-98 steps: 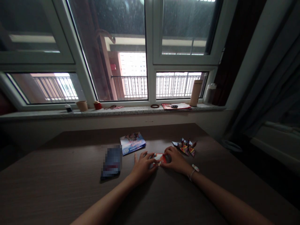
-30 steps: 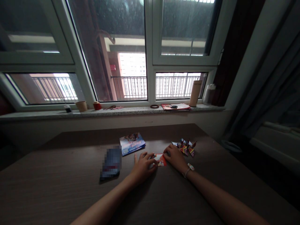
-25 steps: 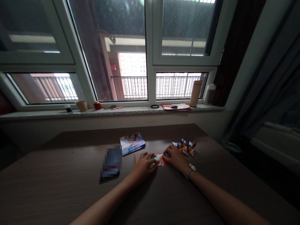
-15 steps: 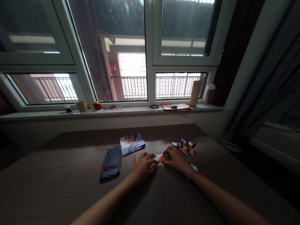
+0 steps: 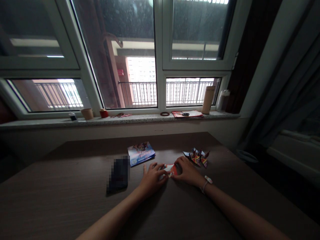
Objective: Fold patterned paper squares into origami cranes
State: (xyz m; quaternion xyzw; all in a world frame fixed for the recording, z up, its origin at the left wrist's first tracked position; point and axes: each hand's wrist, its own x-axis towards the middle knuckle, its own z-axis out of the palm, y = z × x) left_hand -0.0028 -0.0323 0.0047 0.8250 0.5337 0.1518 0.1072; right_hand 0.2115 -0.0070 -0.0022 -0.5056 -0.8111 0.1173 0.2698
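Note:
Between my hands a small paper sheet (image 5: pixel 170 167) lies on the table, red-orange and white and partly folded. My left hand (image 5: pixel 152 177) presses on its left side, thumb and forefinger closed on the edge and the other fingers spread out. From the right, my right hand (image 5: pixel 188 172) pinches the paper with curled fingers, its thumb near the close edge. A bracelet (image 5: pixel 206 183) circles the right wrist. Just beyond that hand sit several folded paper pieces (image 5: pixel 197 156) with pointed corners and colourful print. The fingers hide part of the sheet.
A stack of printed sheets (image 5: pixel 141 154) and a blurred-out dark device (image 5: pixel 118 176), perhaps a phone, lie left of my hands on the brown table (image 5: pixel 62 186). On the windowsill (image 5: pixel 145 119) stand a paper cup (image 5: pixel 87 114), scissors (image 5: pixel 184 114) on papers and a tan bottle (image 5: pixel 208 100).
My right thumb has moved slightly left along the near edge, and the paper's right side looks more folded over. The left hand is nearly still. The dark device's screen has darkened.

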